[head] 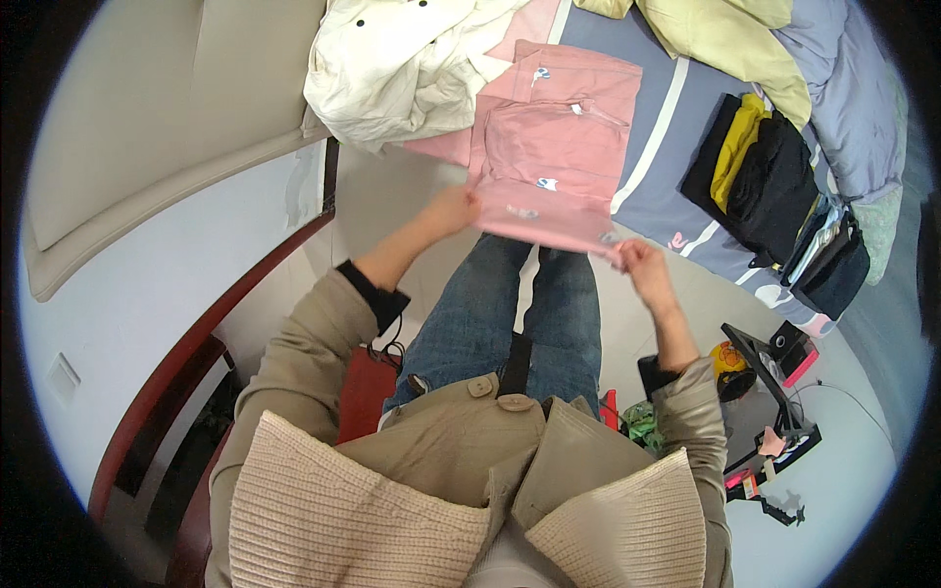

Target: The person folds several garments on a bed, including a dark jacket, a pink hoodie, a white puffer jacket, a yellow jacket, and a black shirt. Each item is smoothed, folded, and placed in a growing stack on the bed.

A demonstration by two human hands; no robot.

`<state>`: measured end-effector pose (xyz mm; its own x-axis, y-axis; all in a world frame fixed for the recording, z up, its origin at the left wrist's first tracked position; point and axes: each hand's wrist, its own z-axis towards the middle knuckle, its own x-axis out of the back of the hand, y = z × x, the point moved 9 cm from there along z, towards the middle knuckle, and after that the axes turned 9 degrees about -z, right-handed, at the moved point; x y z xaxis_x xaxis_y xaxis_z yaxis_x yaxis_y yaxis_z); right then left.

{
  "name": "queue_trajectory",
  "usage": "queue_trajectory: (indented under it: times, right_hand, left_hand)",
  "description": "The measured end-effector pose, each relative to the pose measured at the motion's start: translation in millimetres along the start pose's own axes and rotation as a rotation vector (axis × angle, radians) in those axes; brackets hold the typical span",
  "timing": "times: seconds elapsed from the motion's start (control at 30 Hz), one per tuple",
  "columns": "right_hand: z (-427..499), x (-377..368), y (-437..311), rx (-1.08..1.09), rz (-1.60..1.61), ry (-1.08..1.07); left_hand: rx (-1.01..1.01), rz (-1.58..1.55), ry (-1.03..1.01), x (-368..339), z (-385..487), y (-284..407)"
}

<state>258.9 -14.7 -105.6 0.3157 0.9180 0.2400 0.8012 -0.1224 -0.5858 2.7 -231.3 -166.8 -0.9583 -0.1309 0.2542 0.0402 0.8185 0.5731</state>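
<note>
A pink garment (559, 140) with small blue-and-white printed motifs lies spread over the edge of the bed. My left hand (457, 209) pinches its near left corner, and my right hand (644, 263) grips the near right corner. Between them the near edge is drawn out taut and lifted in front of my legs; it looks slightly blurred. The upper part of the cloth rests on the bed, with a small white tag showing near its middle.
A cream garment with dark buttons (412, 73) is heaped left of the pink cloth. Folded dark and yellow clothes (764, 169) stand in a row on the grey-blue bedding (654, 132). A pale yellow cloth (735, 44) lies at the back. Lower right is a cluttered black rack (772, 382).
</note>
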Motion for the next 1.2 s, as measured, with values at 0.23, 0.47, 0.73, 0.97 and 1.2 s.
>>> queue_trajectory:
  times: [0.23, 0.47, 0.73, 0.97, 1.2]
  right_hand:
    - [54, 17, -39, -0.018, -0.032, -0.004]
    - [83, 16, -44, 0.003, -0.006, 0.033]
    - [122, 61, -98, 0.082, 0.114, 0.104]
    - [182, 111, -113, 0.005, 0.194, 0.296]
    - [213, 35, -11, -0.113, -0.11, 0.346]
  left_hand:
    - [0.074, 0.042, 0.003, 21, 106, 31]
    - [-0.214, -0.037, 0.432, 78, 151, 64]
    - [-0.124, -0.211, 0.512, 111, 102, 113]
    - [-0.169, -0.141, 0.641, 148, 132, 131]
    - [-0.153, -0.128, 0.697, 86, 90, 25]
